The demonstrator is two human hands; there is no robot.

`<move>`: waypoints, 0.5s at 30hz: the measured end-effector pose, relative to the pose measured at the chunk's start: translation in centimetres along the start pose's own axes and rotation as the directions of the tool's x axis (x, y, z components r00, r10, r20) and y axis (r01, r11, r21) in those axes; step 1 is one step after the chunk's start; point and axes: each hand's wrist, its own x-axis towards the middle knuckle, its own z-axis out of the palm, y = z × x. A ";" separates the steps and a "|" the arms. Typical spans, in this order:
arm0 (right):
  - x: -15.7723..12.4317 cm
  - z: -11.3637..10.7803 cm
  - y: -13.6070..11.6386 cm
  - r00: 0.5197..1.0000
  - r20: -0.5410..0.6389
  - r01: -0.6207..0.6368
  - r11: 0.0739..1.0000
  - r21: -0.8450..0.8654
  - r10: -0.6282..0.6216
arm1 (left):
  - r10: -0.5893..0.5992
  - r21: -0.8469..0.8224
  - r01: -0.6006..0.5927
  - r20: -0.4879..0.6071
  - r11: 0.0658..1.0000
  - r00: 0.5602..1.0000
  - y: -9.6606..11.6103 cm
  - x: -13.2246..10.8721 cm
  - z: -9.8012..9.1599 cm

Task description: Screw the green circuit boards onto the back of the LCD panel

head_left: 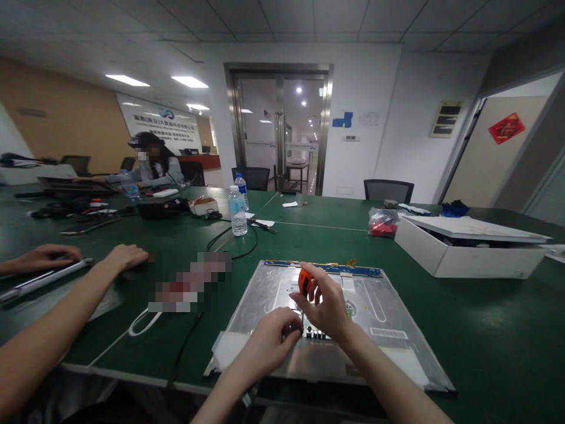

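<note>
One screwdriver (304, 282), tip hidden, pinched in right grip (329, 301); left grip (272, 335) hard to judge.

Left hand (274, 331): here it is, bare!
Right hand (326, 299): bare as well!
Forearms (385, 366): slim, and bare as far as they show!

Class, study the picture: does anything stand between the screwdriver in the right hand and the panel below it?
Nothing visible blocks the way: the screwdriver points down at the panel from the right hand. The left hand is close beside its lower end and hides the tip, so contact cannot be told.
</note>
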 end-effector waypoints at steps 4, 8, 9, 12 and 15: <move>0.0 0.0 -0.1 1.000 0.017 -0.013 1.000 -0.004 0.013 | 0.010 0.000 -0.010 -0.012 1.000 1.000 -0.1 0.0 0.1; -0.2 -0.2 -0.3 0.999 0.015 -0.034 0.999 -0.003 0.034 | 0.037 -0.025 -0.038 -0.026 0.999 0.999 -0.4 0.0 0.2; -0.2 -0.2 -0.3 0.999 0.015 -0.032 0.999 0.003 0.032 | 0.042 -0.028 -0.043 -0.029 0.999 0.999 -0.4 0.0 0.2; -0.2 -0.3 -0.2 1.000 0.012 -0.023 1.000 0.011 0.023 | 0.052 -0.026 -0.052 -0.018 0.998 0.998 -0.5 0.1 0.3; -0.1 -0.2 -0.1 1.000 0.011 -0.026 1.000 -0.014 0.026 | 0.035 -0.019 -0.036 -0.012 0.999 0.999 -0.4 0.2 0.3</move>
